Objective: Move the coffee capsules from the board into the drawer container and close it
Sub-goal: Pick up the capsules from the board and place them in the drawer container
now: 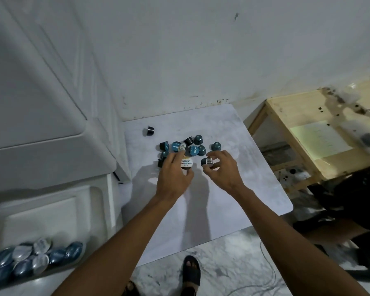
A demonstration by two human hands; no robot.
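Note:
Several blue and black coffee capsules lie clustered at the far middle of a white marbled board. One black capsule lies apart at the board's far left. My left hand grips a capsule with a white and gold lid. My right hand pinches a dark capsule just above the board. The open drawer of a white plastic container sits at the lower left, with several blue and silver capsules inside.
The white drawer unit stands along the left against a white wall. A wooden shelf with stained items is at the right. My sandalled feet and a thin cable lie on the marbled floor below.

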